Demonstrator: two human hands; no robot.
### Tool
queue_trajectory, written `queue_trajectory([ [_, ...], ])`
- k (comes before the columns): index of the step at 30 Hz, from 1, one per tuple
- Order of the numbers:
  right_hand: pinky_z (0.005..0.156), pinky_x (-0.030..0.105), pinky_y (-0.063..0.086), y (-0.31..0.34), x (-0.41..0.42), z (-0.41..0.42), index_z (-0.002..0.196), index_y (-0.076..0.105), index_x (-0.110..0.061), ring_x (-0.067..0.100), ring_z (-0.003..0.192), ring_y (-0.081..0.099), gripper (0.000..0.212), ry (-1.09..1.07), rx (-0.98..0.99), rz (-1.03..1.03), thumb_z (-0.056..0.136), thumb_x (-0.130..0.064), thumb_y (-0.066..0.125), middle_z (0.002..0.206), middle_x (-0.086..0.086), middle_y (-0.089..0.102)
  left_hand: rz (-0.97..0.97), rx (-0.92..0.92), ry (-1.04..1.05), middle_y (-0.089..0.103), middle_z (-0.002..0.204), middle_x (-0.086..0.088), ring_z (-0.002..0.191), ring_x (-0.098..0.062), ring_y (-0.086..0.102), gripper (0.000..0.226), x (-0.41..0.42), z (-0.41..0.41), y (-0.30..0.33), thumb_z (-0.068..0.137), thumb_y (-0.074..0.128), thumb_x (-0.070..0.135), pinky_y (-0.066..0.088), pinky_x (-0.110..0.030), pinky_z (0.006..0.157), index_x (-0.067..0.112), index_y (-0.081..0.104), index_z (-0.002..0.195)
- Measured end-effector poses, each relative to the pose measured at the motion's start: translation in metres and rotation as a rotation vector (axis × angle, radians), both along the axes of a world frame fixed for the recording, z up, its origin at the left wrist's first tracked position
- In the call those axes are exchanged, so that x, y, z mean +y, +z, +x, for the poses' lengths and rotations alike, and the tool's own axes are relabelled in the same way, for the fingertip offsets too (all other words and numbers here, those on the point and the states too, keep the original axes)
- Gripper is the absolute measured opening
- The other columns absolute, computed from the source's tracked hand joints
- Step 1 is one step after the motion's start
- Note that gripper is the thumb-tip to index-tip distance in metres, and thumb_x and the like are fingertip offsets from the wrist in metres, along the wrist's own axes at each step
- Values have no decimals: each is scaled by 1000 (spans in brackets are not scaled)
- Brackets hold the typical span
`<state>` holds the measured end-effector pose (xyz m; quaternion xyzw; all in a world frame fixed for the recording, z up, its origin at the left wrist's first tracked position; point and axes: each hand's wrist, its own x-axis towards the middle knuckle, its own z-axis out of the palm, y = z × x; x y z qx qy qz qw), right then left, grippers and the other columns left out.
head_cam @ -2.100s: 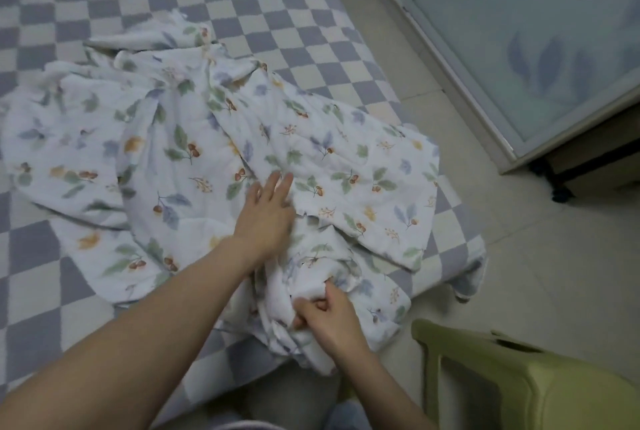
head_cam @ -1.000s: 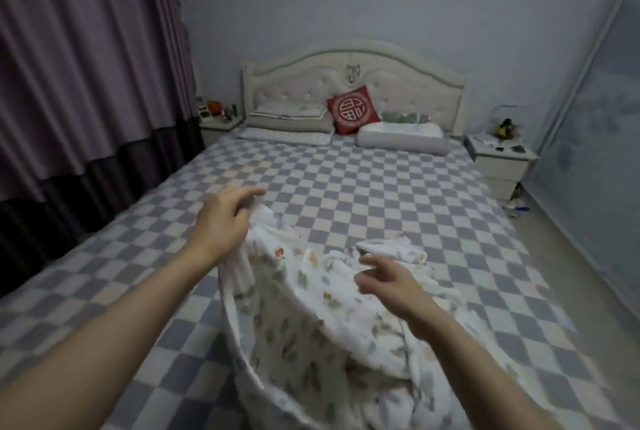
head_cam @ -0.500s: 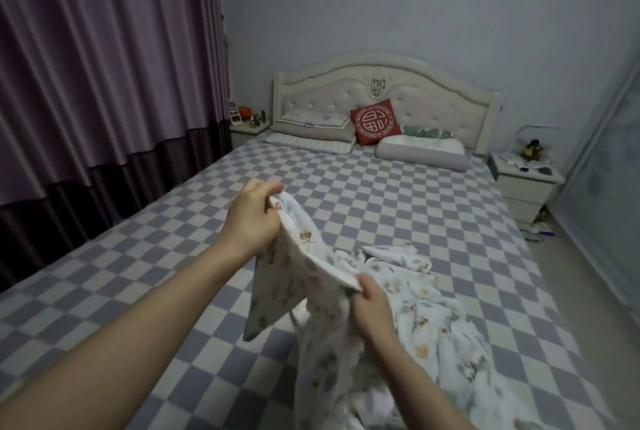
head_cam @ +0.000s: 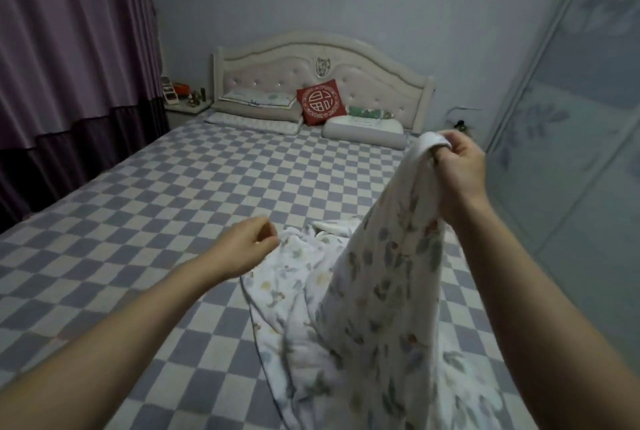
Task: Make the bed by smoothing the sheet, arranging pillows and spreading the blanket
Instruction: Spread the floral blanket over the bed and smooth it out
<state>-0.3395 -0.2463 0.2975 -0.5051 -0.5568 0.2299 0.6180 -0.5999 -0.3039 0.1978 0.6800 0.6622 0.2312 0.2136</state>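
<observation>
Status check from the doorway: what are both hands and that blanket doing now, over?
Right hand grips a corner of the white leaf-print blanket, raised. Left hand loosely curled beside the heap, holding nothing. Checkered sheet flat, nothing in the way.

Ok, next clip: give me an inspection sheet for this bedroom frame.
Surface: checked sheet lies flat on the bed.
Job's things: floral blanket bunched near the foot, one corner lifted; pillows and red cushion at the headboard.
Clutter: small items on the nightstand.
Grips: right hand grips the blanket corner; left hand loosely curled at the blanket edge, contact unclear.
Cables: nothing seen.
Surroundings: purple curtain, wardrobe door.
</observation>
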Motion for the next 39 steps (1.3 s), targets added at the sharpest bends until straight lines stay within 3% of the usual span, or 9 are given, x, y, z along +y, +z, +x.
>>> queue_trajectory([
  [5, 54, 13, 38, -2, -10, -13, 81, 60, -14, 0, 61, 46, 23, 81, -116, 10, 87, 1, 44, 67, -7, 53, 20, -212, -238, 31, 149, 2, 135, -13, 33, 67, 2, 59, 1, 87, 59, 39, 33, -29, 106, 26, 25, 142],
  [9, 62, 22, 41, -7, -22, -19, 75, 60, -20, 8, 68, 50, 30, 199, -196, -29, 87, 3, 44, 70, -6, 57, 227, -372, -314, 5, 156, 12, 144, -16, 15, 107, 16, 94, 21, 70, 70, 50, 25, -44, 114, 48, -11, 140],
  [12, 65, 28, 41, -18, -31, -17, 69, 57, -23, 12, 70, 50, 32, 200, -156, -77, 86, 2, 46, 70, -2, 57, 181, -323, -309, 48, 136, -4, 122, -26, 49, 86, 29, 110, 21, 72, 65, 37, 45, -42, 95, 36, 13, 142],
  [15, 64, 21, 41, -37, -39, -1, 76, 59, -16, 8, 70, 50, 16, 168, -206, -87, 84, -4, 53, 73, -2, 57, 254, -118, -239, 55, 92, -5, 92, -31, 57, 18, 40, 114, 1, 80, 55, 13, 40, -31, 65, 18, 55, 97],
  [20, 69, 26, 37, -132, -54, 55, 102, 59, -16, 17, 90, 54, 19, 62, -810, -512, 84, -12, 56, 95, -2, 58, 219, 299, -170, 54, 112, -10, 96, -33, 57, 17, 66, 80, -58, 83, 56, 11, 44, -36, 69, 14, 65, 98],
  [22, 69, 29, 40, -191, -64, 75, 94, 61, -15, 27, 96, 58, 16, -56, -819, -728, 83, -9, 52, 97, 8, 63, 182, 355, -168, 55, 111, -12, 96, -34, 58, 13, 80, 62, -83, 84, 55, 11, 46, -38, 71, 10, 65, 93],
  [29, 53, 29, 31, -305, -94, 111, 66, 50, -13, 27, 70, 51, 18, -604, -259, -1086, 81, -4, 51, 66, 5, 50, -23, 28, 15, 68, 98, -21, 88, -38, 60, 19, 139, 22, -149, 80, 55, 0, 39, -30, 66, 3, 70, 91],
  [33, 68, 35, 43, -335, -74, 136, 62, 51, -10, 28, 69, 51, 24, -701, -31, -1125, 85, -16, 55, 64, 7, 53, -260, -189, 138, 65, 111, -15, 101, -32, 58, 29, 170, 12, -190, 82, 58, 9, 44, -34, 81, 0, 66, 108],
  [39, 91, 50, 41, -421, -3, 165, 71, 56, -20, 34, 97, 56, 35, -598, -74, -1393, 62, -51, 69, 96, 12, 62, -472, -322, 443, 59, 97, -12, 66, -29, 51, 26, 217, 12, -269, 84, 65, 22, 42, -22, 39, 9, 65, 107],
])
